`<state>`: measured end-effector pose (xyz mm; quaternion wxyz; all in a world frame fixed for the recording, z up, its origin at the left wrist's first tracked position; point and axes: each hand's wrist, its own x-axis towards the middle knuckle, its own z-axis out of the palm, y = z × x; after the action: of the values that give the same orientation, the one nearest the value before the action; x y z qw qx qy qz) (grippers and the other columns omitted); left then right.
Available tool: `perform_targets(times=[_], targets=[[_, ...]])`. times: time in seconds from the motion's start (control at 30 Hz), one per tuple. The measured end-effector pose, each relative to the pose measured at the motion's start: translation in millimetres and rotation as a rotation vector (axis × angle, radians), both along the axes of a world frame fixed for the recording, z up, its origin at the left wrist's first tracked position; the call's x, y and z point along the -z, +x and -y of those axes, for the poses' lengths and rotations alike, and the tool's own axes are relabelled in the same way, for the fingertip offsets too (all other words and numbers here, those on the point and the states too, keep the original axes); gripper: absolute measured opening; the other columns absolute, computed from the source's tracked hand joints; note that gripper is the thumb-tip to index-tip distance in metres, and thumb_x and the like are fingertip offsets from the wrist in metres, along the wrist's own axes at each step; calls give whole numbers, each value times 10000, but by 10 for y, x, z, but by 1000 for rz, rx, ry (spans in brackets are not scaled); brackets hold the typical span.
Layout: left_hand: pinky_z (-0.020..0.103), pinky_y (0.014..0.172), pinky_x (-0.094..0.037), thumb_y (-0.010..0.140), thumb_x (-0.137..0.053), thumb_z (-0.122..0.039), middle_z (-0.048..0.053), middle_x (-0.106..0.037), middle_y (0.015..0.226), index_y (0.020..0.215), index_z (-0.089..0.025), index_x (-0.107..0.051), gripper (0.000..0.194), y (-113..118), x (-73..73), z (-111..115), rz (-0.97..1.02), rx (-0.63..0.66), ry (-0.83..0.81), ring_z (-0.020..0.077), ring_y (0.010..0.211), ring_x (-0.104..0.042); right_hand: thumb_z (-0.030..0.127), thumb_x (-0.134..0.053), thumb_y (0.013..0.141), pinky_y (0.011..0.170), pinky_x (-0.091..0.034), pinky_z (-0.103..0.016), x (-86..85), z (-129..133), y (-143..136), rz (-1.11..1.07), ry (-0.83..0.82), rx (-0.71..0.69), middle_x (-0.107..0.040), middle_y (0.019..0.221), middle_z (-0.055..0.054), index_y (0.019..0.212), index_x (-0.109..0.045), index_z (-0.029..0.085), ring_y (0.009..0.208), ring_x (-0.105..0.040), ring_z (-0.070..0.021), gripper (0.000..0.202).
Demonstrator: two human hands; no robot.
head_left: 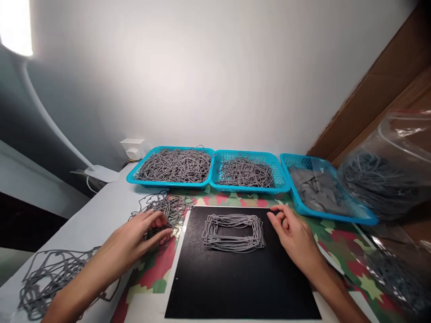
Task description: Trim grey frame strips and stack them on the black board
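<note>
My left hand (141, 235) reaches over a loose pile of grey rubber-like loops (173, 208) left of the black mat, its fingers apart and no piece visibly held. A neat stack of grey rectangular frames (234, 244) lies on the black mat (235, 287), in its upper middle. My right hand (291, 231) rests at the mat's upper right edge, to the right of the stack. Its thumb and forefinger are apart, the other fingers curl inward, and nothing shows between them.
Three blue baskets (168, 184) (251, 190) (336, 218) line the wall, holding grey loops and flat grey pieces. More tangled loops (57, 269) lie at left. Clear bags (380, 179) sit at right. A white lamp (54, 121) stands back left.
</note>
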<state>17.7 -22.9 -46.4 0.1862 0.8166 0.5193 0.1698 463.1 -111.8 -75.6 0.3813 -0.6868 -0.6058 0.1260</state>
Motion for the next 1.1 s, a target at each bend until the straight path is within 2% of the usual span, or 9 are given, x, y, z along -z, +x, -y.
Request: perform_targets(times=[0.1,0.2,0.33,0.43,0.57,0.7,0.93,1.03,1.1], targets=[[344,837,-573,1084,-612,-783,43,-804,1052,1048,-307,-802,513,-103,113,87,-5,39,-11,288,976,-769,650,-547,1157,635,-435,-315,44,7,-48,38,20,-19,-562,750,58,1203,-696,261,570,-540,-182,419],[360,872,-552,1149,-521,-741,41,-799,1086,1052,-313,-809,525,-63,176,167,16,24,23,289,1012,-751,677,-536,1161,606,-449,-310,68,26,-76,64,30,-20,-565,757,51,1204,-708,258,559,-539,-180,455],[397,904,-530,1124,-579,-761,31,-802,1096,1035,-322,-811,504,19,227,235,-7,39,96,309,1046,-718,698,-520,1166,577,-471,-301,79,39,-70,85,33,-20,-609,795,26,1208,-722,252,575,-569,-181,491],[424,908,-515,1172,-522,-692,39,-793,1089,1029,-309,-793,491,46,283,275,-23,46,181,317,1032,-697,700,-520,1167,568,-484,-296,82,37,-75,92,42,-30,-638,812,17,1197,-728,251,571,-571,-174,496],[418,895,-520,1201,-480,-590,45,-764,1070,1043,-281,-731,428,69,250,295,21,22,189,295,987,-706,682,-528,1172,576,-492,-291,69,37,-80,89,57,-30,-640,811,21,1204,-732,252,568,-563,-166,476],[353,794,-541,1186,-507,-587,19,-735,1007,1071,-277,-689,377,199,-68,199,152,-57,135,247,883,-692,657,-539,1175,608,-505,-294,24,58,-56,78,63,-18,-662,850,4,1216,-731,250,609,-584,-171,452],[353,904,-561,1096,-653,-611,11,-735,1026,1029,-262,-733,365,642,-1032,-93,468,-126,207,241,985,-667,556,-605,1174,680,-554,-304,-83,116,-115,27,100,-12,-706,923,-23,1225,-746,256,694,-629,-185,335],[325,853,-574,1071,-707,-575,16,-737,1013,961,-255,-744,341,780,-1307,-29,601,-63,178,230,995,-686,607,-637,1157,691,-596,-289,-259,152,-277,-102,134,-88,-754,984,-45,1262,-742,264,773,-695,-200,373],[296,743,-581,1067,-724,-542,27,-740,960,916,-250,-746,329,874,-1381,85,651,29,77,221,929,-697,707,-668,1113,819,-660,-302,-444,184,-457,-206,151,-221,-796,1149,-76,1423,-707,281,911,-761,-218,528]])
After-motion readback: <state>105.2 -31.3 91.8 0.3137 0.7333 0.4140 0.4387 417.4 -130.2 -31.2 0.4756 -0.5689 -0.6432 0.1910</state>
